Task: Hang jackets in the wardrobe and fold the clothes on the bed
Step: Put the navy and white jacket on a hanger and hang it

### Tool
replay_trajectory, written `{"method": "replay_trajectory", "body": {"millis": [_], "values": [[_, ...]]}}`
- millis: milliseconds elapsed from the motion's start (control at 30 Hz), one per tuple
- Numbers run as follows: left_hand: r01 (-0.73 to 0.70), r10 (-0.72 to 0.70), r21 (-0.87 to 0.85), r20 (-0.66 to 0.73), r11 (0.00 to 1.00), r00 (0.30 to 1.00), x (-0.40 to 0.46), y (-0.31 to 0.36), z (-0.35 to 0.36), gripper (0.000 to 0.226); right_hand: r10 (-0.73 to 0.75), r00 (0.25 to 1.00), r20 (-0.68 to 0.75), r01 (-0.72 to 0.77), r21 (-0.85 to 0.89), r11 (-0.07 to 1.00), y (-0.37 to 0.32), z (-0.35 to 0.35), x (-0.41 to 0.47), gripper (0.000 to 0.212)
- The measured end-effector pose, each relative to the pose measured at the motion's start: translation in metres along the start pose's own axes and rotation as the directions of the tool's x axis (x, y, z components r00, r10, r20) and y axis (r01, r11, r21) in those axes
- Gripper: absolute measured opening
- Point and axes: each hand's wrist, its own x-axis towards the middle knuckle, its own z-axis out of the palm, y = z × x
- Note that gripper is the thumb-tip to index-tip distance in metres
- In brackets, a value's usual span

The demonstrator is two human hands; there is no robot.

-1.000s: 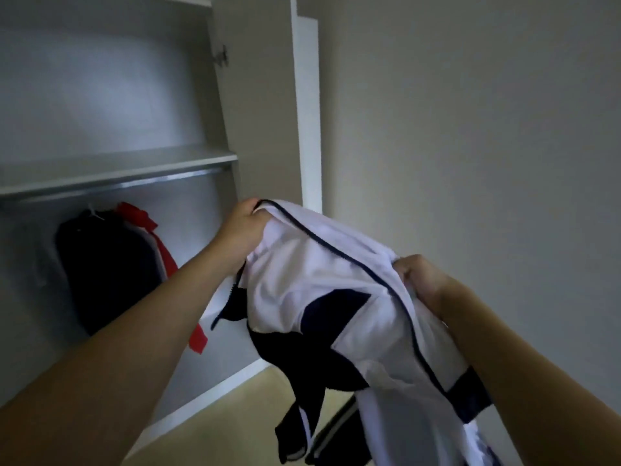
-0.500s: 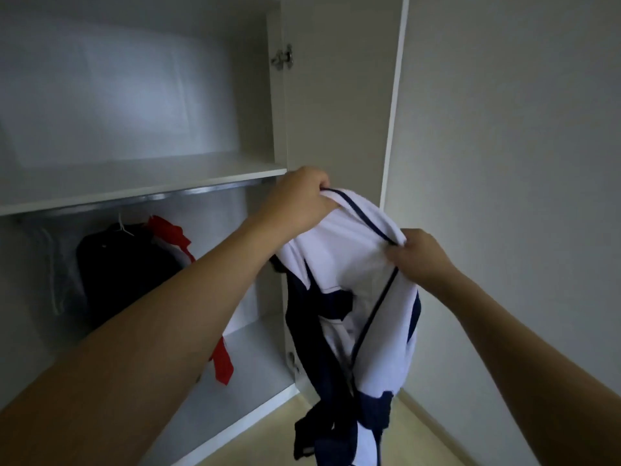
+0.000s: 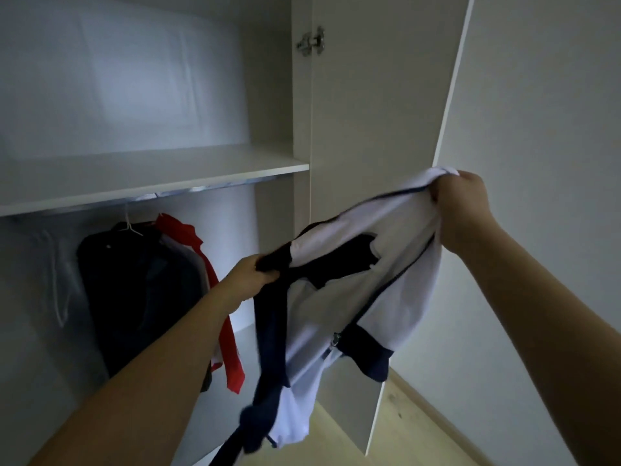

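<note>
A dim room with pale grey walls and a strip of light wooden floor (image 3: 413,428) at lower right frames an open white wardrobe (image 3: 275,95). At centre frame the left hand (image 3: 250,275) has its grip curled round a dark navy part of a white-and-navy jacket (image 3: 363,297); at right, higher, the right hand (image 3: 465,210) pinches its bunched white edge, so the jacket hangs spread before the open door (image 3: 379,105). At left, under the shelf (image 3: 151,178), a rail (image 3: 201,189) carries a dark garment (image 3: 134,290) and a red one (image 3: 232,358).

We stand in a home bedroom: an open wardrobe (image 3: 275,169) at ten o'clock, hung jackets (image 3: 141,290), wooden floor (image 3: 420,428).
</note>
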Motion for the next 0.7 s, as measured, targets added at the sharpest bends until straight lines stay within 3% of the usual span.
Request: {"method": "replay_trajectory", "body": {"millis": [67,167,267,333,400,467,533,633,700], "values": [[-0.003,-0.020,-0.245,-0.090,0.970,0.996,0.006,-0.007,-0.006,0.034,0.048,0.998,0.027,-0.043,-0.158,0.987,0.018,-0.006,0.009,0.021],[-0.133,0.079,-0.307,-0.182,0.942,0.980,0.013,0.029,-0.005,0.019,0.078,0.955,0.285,0.028,-0.349,0.937,0.054,-0.002,0.013,0.044],[-0.290,0.285,-0.086,-0.066,0.953,0.956,0.016,0.084,0.010,0.023,0.200,0.716,0.669,0.033,-0.318,0.947,0.085,0.035,-0.001,0.092],[-0.372,0.369,0.127,0.050,0.920,0.928,0.020,0.102,0.020,0.024,0.216,0.626,0.749,0.000,-0.277,0.961,0.097,0.064,-0.009,0.090],[-0.384,0.374,0.238,0.085,0.892,0.923,0.027,0.102,0.019,0.019,0.159,0.627,0.762,0.022,-0.222,0.975,0.102,0.085,-0.002,0.063],[-0.354,0.361,0.281,0.028,0.892,0.932,0.034,0.096,0.012,0.015,0.148,0.593,0.792,0.087,-0.246,0.965,0.101,0.099,0.008,0.042],[-0.307,0.328,0.273,-0.036,0.912,0.944,0.039,0.087,0.004,0.015,0.151,0.622,0.768,0.107,-0.274,0.956,0.105,0.113,0.016,0.028],[-0.195,0.215,0.262,-0.050,0.945,0.975,0.043,0.063,-0.009,0.019,0.141,0.732,0.666,-0.036,-0.169,0.985,0.106,0.142,0.017,0.019],[-0.059,0.067,0.216,-0.031,0.975,0.997,0.042,0.031,-0.024,0.020,0.206,0.760,0.616,-0.240,-0.029,0.970,0.102,0.164,0.020,0.020]]}}
